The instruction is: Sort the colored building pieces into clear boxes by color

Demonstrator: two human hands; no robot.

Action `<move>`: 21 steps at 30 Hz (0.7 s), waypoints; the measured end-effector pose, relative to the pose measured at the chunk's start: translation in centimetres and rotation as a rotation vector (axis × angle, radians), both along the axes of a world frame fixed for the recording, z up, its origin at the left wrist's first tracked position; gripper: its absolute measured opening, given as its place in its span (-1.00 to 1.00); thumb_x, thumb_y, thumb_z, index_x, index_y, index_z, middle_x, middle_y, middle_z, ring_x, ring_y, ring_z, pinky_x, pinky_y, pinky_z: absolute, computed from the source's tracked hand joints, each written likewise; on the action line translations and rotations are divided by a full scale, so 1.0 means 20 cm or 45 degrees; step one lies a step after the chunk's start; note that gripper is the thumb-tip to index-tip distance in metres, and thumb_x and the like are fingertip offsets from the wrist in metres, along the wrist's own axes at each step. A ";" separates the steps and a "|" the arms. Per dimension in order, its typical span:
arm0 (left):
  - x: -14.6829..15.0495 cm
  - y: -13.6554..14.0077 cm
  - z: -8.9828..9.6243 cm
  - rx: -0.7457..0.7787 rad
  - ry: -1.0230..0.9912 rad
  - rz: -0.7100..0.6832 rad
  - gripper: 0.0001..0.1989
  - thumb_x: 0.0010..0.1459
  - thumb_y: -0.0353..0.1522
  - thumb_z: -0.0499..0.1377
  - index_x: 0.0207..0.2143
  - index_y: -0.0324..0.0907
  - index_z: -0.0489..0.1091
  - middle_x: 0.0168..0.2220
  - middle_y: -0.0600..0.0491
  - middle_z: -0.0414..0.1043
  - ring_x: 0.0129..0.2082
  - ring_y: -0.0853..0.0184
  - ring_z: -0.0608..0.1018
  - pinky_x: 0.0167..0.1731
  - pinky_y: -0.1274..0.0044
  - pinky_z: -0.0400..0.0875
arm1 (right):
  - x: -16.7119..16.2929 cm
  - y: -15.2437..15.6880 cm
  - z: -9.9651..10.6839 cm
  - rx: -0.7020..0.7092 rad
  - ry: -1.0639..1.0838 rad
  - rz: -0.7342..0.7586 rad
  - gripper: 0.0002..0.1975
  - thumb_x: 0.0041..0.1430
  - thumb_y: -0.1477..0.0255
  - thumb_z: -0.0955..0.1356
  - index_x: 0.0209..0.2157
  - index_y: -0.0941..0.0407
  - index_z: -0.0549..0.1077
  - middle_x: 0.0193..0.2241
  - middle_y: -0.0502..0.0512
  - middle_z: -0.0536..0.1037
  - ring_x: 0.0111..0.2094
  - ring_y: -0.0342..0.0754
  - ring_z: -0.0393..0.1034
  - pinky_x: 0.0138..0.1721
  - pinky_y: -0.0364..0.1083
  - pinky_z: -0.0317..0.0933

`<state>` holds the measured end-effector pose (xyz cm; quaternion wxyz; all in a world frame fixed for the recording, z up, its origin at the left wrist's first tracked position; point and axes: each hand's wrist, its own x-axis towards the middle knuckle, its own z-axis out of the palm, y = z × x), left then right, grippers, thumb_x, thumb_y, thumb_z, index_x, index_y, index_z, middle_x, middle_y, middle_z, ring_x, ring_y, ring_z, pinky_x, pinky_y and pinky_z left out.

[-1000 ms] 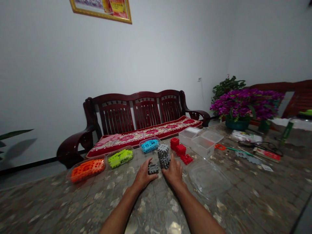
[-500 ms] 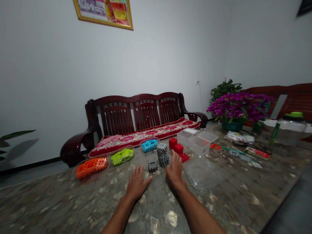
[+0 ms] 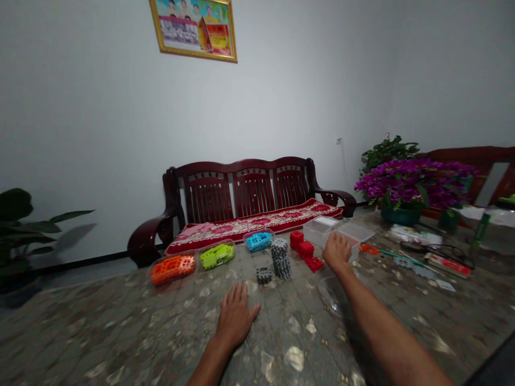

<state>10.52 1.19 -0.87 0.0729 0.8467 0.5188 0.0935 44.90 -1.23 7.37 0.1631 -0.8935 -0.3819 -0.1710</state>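
My left hand [image 3: 236, 313] lies flat on the table, fingers spread, holding nothing. Just beyond it stand a short stack of dark grey interlocking pieces [image 3: 264, 275] and a tall, slightly leaning grey stack [image 3: 280, 259]. My right hand [image 3: 337, 250] is at the near side of a clear plastic box [image 3: 316, 233], its fingers bent over the near rim; the fingertips are partly hidden. Red interlocking pieces [image 3: 306, 250] sit in stepped piles left of that hand. Under the right forearm lies a clear plastic lid [image 3: 330, 295], partly covered.
Clear trays hold orange pieces [image 3: 173, 269], lime pieces [image 3: 217, 255] and blue pieces [image 3: 259, 241] along the table's far left. To the right are an orange piece [image 3: 369, 249], a flat grey piece [image 3: 414, 265], glasses [image 3: 450, 252], a jug [image 3: 499, 236] and purple flowers [image 3: 414, 179].
My right hand has left the side of the tall grey stack and moved right to the clear box. The left hand stays flat on the table. The view has shifted a little to the left.
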 end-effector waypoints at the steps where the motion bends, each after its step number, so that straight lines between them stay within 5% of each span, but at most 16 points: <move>1: 0.00 0.00 0.00 0.003 -0.013 0.001 -0.25 0.25 -0.09 -0.02 0.35 -0.39 0.14 0.40 -0.30 0.03 0.42 -0.07 0.08 0.35 0.12 -0.06 | 0.03 -0.01 0.00 -0.040 -0.006 -0.001 -0.52 0.25 0.62 0.17 0.18 0.37 0.33 0.01 0.54 0.50 0.10 0.21 0.35 0.07 0.07 0.04; 6: 0.00 0.01 -0.03 0.023 -0.094 0.005 -0.28 0.22 -0.09 0.02 0.33 -0.29 0.20 0.39 -0.26 0.08 0.41 -0.08 0.11 0.34 0.07 -0.07 | 0.13 -0.02 0.00 -0.182 0.048 0.022 -0.64 0.18 0.67 0.21 -0.10 0.31 0.55 -0.25 0.45 0.62 -0.10 0.18 0.52 -0.04 0.07 0.12; 12: -0.02 0.00 -0.02 -0.051 -0.215 0.005 -0.26 0.19 -0.11 0.05 0.33 -0.35 0.18 0.39 -0.28 0.06 0.42 -0.07 0.09 0.37 0.10 -0.13 | 0.18 -0.06 0.05 -0.228 -0.019 0.096 -0.65 0.16 0.68 0.22 -0.24 0.19 0.61 -0.27 0.35 0.65 -0.16 0.12 0.52 -0.04 0.05 0.09; 17: -0.05 0.03 -0.04 -0.079 -0.533 0.079 -0.30 0.23 -0.18 0.01 0.34 -0.35 0.11 0.38 -0.26 0.11 0.39 0.04 0.19 0.36 0.19 -0.04 | 0.09 -0.07 0.19 -0.111 -0.182 0.181 -0.57 0.22 0.66 0.17 -0.02 0.16 0.53 -0.14 0.30 0.64 -0.08 0.09 0.46 0.14 0.08 -0.08; 21: -0.07 0.07 -0.07 -0.113 -1.030 0.219 -0.39 0.26 -0.21 0.01 0.29 -0.31 0.13 0.34 -0.25 0.19 0.35 0.11 0.27 0.33 0.29 0.10 | -0.16 -0.10 0.38 0.206 -0.392 0.402 -0.57 0.27 0.59 0.17 0.06 0.13 0.50 -0.12 0.24 0.63 -0.07 0.08 0.40 0.23 0.05 -0.20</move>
